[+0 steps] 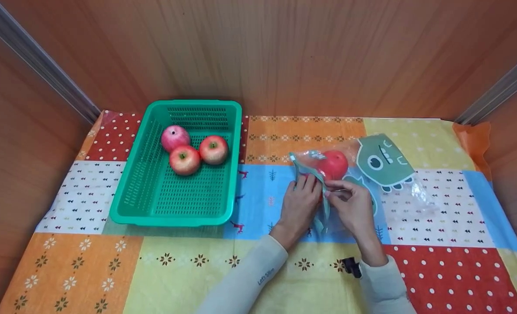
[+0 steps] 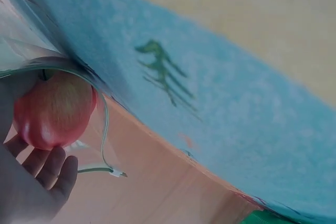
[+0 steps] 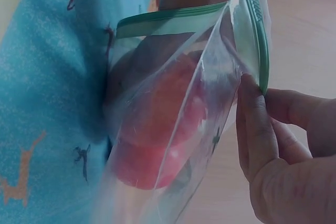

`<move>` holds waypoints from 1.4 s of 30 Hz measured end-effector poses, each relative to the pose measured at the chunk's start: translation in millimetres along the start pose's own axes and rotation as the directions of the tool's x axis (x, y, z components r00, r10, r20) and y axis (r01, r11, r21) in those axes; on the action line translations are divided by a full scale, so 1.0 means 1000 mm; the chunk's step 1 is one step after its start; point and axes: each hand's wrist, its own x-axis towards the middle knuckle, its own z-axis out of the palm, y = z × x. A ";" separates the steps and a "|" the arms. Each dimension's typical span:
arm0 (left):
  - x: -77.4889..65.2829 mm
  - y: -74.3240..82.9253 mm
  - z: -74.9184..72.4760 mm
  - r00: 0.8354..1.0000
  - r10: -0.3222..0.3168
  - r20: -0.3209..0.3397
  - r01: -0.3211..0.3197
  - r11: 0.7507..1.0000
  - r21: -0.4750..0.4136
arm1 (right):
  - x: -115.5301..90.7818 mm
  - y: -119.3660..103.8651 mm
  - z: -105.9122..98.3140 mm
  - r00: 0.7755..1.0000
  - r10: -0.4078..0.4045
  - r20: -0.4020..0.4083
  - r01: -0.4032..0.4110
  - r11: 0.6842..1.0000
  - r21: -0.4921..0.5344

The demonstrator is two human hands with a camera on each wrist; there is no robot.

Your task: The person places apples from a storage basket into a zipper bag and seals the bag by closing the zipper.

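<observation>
A clear zip bag (image 1: 382,161) with a green cartoon monster print lies on the tablecloth, its green-edged mouth held apart. My left hand (image 1: 300,203) reaches into the mouth and holds a red apple (image 2: 55,109), its fingers curled round the fruit in the left wrist view. Deeper in the bag, a red fruit (image 1: 333,165) shows through the plastic. The right hand (image 1: 353,205) pinches the bag's green rim (image 3: 264,66) between thumb and fingers. Most of the held apple is hidden by my left hand in the head view.
To the left stands a green perforated basket (image 1: 175,221) with three apples (image 1: 184,160) grouped in its far half. A patchwork tablecloth (image 1: 188,270) covers the table. Wooden panels (image 1: 276,56) rise at the back and both sides.
</observation>
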 end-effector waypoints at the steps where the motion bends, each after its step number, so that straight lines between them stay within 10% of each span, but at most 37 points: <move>1: -0.001 -0.001 -0.001 1.000 0.010 0.008 -0.010 1.000 -0.013 | 0.000 0.000 0.000 1.000 0.002 0.003 -0.002 1.000 -0.001; 10: -0.011 -0.014 -0.014 0.996 0.081 0.046 -0.069 0.974 -0.215 | 0.001 0.003 -0.001 1.000 -0.007 -0.005 0.007 1.000 0.000; 42: -0.014 -0.024 -0.024 0.997 0.023 0.079 0.006 0.937 -0.349 | -0.001 0.004 -0.001 0.999 -0.028 -0.015 0.028 1.000 -0.002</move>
